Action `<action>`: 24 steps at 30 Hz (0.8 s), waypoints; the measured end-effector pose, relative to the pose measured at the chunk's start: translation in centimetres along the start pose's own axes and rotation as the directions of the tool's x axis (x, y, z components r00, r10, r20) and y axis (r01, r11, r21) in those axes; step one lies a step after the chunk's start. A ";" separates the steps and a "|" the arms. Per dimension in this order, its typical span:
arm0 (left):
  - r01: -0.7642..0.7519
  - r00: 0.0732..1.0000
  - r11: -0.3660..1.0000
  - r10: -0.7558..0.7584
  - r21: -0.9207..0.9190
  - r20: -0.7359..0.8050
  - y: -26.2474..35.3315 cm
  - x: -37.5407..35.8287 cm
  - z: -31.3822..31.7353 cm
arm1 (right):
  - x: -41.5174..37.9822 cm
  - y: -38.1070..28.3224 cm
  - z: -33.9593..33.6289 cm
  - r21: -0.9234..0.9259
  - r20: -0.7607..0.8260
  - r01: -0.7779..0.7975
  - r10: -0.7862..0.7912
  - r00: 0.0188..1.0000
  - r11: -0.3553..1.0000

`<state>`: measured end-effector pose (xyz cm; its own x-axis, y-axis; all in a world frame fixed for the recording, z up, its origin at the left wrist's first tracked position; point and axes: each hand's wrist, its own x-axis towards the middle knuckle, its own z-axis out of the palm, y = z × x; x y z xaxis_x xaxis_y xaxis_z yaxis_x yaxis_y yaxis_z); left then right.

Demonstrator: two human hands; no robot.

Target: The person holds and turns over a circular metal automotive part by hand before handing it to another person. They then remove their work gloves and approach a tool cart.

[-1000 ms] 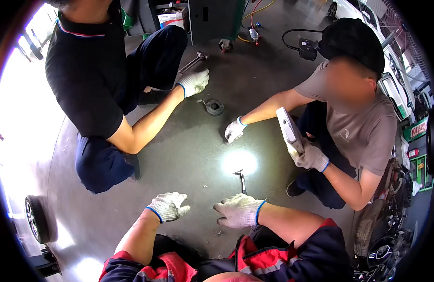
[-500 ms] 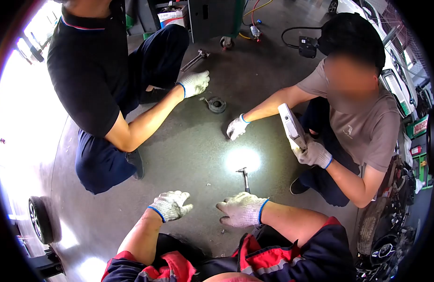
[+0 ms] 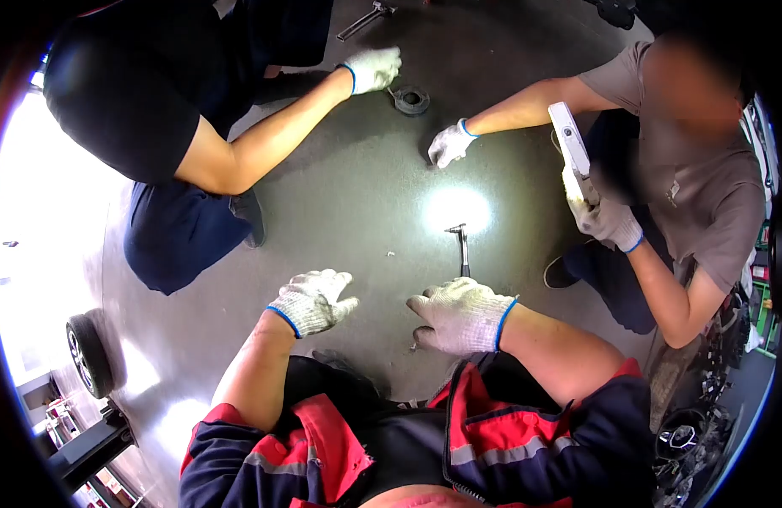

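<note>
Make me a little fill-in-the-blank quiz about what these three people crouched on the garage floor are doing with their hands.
1. The small metal tool lies on the floor just beyond the wearer's ____ hand.
2. The co-worker in the grey shirt shines a handheld ____ onto the floor.
3. All the hands in view wear white ____ with blue cuffs, the wearer's left hand too.
4. The round black part lies between the two co-workers' hands, on the ____.

Missing words: right; work light; gloves; floor

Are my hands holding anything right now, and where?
The left hand holds nothing. The right hand covers the near end of the tool; grip unclear.
</note>
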<state>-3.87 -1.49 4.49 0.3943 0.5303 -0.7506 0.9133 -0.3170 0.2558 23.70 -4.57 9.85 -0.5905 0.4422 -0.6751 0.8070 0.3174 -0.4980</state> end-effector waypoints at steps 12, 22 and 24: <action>-0.044 0.998 0.998 0.042 -0.048 -0.043 -0.3 -0.1 0.3 | 1.4 5.1 -2.8 0.869 -0.261 -0.032 0.514 0.817 0.493; 0.015 1.000 0.999 -0.015 -0.036 0.002 -0.1 0.1 0.1 | 2.0 4.0 0.8 0.090 -0.022 -0.098 0.100 0.995 0.991; 0.023 1.000 0.999 -0.023 -0.038 0.009 -0.2 -0.1 0.3 | 2.0 3.7 0.9 0.089 -0.076 -0.075 0.082 0.994 0.993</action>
<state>-4.09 -1.74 4.29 0.3723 0.5299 -0.7620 0.9254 -0.2744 0.2614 25.51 -3.27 6.16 -0.5200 0.5293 -0.6704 0.8454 0.2069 -0.4924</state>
